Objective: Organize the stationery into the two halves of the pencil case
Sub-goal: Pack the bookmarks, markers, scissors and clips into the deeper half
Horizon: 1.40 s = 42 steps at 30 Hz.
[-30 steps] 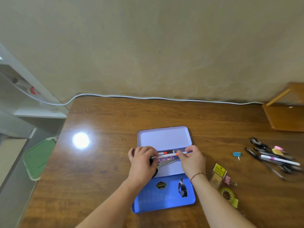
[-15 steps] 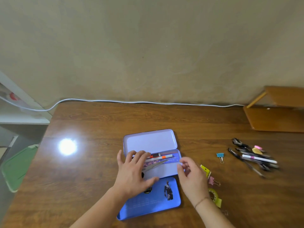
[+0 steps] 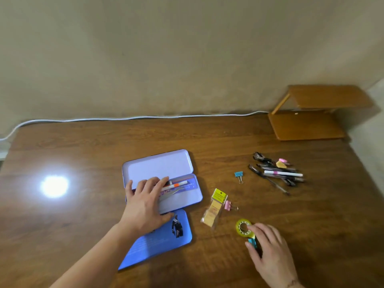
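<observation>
Hiding scissors: left hand.

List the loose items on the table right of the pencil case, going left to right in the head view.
Packet of sticky notes → pink binder clip → blue binder clip → tape roll → pile of pens.

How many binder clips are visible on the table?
3: a blue binder clip left of the pen pile, a pink binder clip beside the sticky-note packet, and another blue clip under the right hand.
</observation>
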Tool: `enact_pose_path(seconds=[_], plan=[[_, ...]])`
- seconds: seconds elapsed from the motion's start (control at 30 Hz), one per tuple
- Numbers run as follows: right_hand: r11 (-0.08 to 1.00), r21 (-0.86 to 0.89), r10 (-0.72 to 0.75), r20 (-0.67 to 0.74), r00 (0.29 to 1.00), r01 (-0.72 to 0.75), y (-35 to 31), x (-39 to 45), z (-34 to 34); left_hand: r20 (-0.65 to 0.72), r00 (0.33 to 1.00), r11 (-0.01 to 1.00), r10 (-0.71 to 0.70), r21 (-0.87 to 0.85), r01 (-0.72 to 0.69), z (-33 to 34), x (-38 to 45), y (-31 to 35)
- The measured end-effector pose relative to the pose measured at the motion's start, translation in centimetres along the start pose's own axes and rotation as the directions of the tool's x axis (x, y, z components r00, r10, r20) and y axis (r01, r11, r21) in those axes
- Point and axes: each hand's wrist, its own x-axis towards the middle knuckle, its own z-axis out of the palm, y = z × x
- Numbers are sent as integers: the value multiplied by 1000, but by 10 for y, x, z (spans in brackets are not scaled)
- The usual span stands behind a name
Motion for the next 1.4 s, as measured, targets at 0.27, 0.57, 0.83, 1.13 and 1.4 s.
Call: enact_pose_path(seconds=[0.27,0.57,0.83,1.13,1.4], plan=[[951,157,287,-131,949,-266,65,86,-57,-64,992,994,-105,-35,103,14,4,37],[974,11,228,-39,973,-228,122,164,-64,-6,986,986,-164,0,164,19,16,59],[997,-72,12,57,998,-8,128,172,-75,-14,985,984,-174,-30,174,21,18,67],[987,74,113,293,950,-140,122,184,-89,10,996,996,-87,-33,87,14,9,57],[982,-105,170,123,978,-158,105,172,-78,-86,986,985,-140,-115,129,-3,-23,3]])
